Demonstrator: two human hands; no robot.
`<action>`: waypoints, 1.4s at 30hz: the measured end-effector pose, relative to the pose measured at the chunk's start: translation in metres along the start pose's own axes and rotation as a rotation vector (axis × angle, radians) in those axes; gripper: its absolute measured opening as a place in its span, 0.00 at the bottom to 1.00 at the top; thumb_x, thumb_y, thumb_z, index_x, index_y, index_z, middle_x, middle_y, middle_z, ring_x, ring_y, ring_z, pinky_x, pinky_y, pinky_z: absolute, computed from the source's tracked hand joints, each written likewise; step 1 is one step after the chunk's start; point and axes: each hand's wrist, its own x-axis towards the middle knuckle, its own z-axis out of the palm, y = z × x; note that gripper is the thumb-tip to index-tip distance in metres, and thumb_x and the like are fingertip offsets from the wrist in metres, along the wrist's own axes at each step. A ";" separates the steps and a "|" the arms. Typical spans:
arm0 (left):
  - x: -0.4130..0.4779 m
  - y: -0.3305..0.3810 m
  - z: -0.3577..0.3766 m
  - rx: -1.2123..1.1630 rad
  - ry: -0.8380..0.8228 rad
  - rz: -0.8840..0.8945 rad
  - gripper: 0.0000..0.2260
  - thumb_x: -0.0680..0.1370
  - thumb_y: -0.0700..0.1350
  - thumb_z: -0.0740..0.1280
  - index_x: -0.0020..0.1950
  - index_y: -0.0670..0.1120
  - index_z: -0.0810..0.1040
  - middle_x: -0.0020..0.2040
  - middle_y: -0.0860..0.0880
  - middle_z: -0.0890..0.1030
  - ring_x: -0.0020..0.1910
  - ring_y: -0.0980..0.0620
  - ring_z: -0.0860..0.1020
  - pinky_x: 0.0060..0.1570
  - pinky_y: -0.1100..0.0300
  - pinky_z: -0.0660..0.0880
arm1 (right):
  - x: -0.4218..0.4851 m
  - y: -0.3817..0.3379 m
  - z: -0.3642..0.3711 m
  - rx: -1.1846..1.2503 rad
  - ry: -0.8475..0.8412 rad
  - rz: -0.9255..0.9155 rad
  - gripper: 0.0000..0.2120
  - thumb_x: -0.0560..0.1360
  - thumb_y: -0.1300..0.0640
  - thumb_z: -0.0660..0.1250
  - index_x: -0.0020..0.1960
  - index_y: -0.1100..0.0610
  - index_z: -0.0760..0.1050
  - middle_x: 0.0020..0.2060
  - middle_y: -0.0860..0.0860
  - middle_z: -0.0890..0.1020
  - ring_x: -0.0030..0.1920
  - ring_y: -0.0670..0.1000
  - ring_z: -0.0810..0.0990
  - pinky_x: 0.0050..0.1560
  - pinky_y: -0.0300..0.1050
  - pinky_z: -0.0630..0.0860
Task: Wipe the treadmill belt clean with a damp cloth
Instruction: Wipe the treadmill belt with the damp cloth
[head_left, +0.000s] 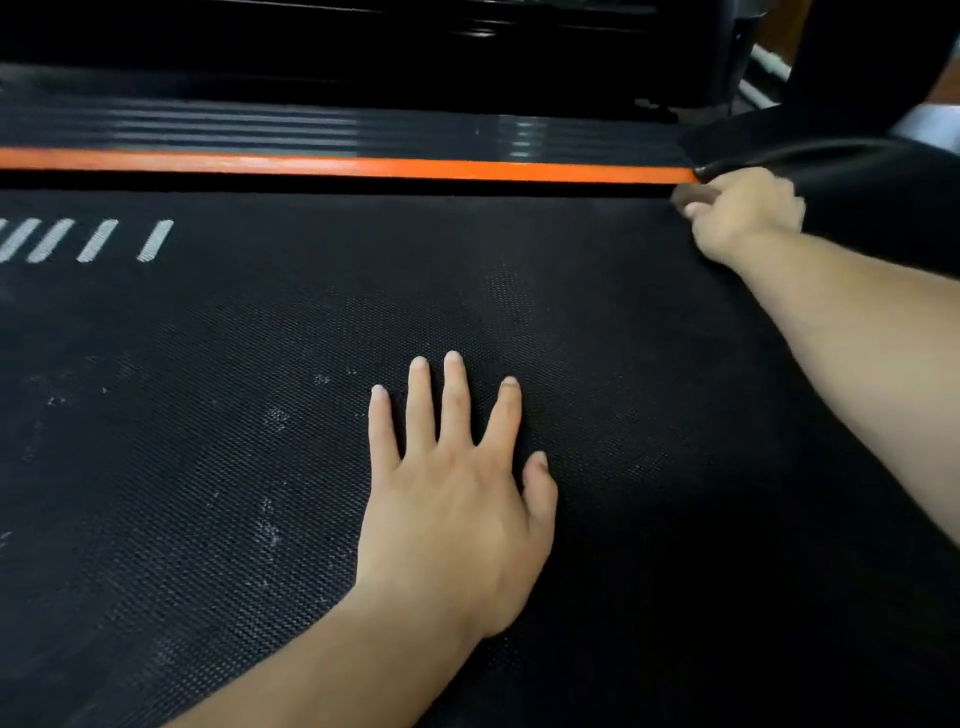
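The black textured treadmill belt (234, 415) fills most of the view, with pale dusty smudges left of centre. My left hand (457, 499) lies flat on the belt near the middle, fingers spread, holding nothing. My right hand (743, 218) is at the belt's far right edge beside the orange strip, fingers curled shut. A small dark brownish wad, which looks like the cloth (695, 196), sticks out of its grip; most of it is hidden by the fingers.
An orange strip (363, 167) and a ribbed black side rail (311, 130) run along the belt's far side. White slanted marks (98, 240) are printed on the belt at left. The black motor cover (857, 171) rises at right behind my right hand.
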 end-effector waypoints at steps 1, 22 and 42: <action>0.000 0.000 0.000 -0.001 0.008 0.001 0.29 0.83 0.61 0.48 0.82 0.51 0.63 0.82 0.38 0.59 0.83 0.36 0.52 0.78 0.33 0.51 | -0.002 0.001 0.001 -0.008 0.012 0.015 0.15 0.79 0.45 0.67 0.60 0.52 0.81 0.60 0.59 0.79 0.63 0.64 0.74 0.64 0.56 0.72; 0.002 0.002 0.000 0.029 0.007 -0.002 0.31 0.83 0.61 0.45 0.83 0.51 0.61 0.83 0.38 0.58 0.83 0.36 0.51 0.79 0.34 0.49 | -0.051 0.049 -0.014 0.026 -0.014 -0.330 0.14 0.78 0.45 0.68 0.59 0.49 0.83 0.53 0.56 0.79 0.56 0.61 0.77 0.60 0.54 0.75; 0.003 0.002 -0.004 0.023 -0.053 -0.008 0.32 0.81 0.63 0.40 0.84 0.54 0.53 0.84 0.40 0.51 0.83 0.38 0.44 0.80 0.36 0.43 | -0.091 0.042 -0.015 0.052 -0.036 -0.348 0.14 0.77 0.45 0.68 0.60 0.47 0.82 0.52 0.54 0.79 0.54 0.60 0.77 0.57 0.54 0.75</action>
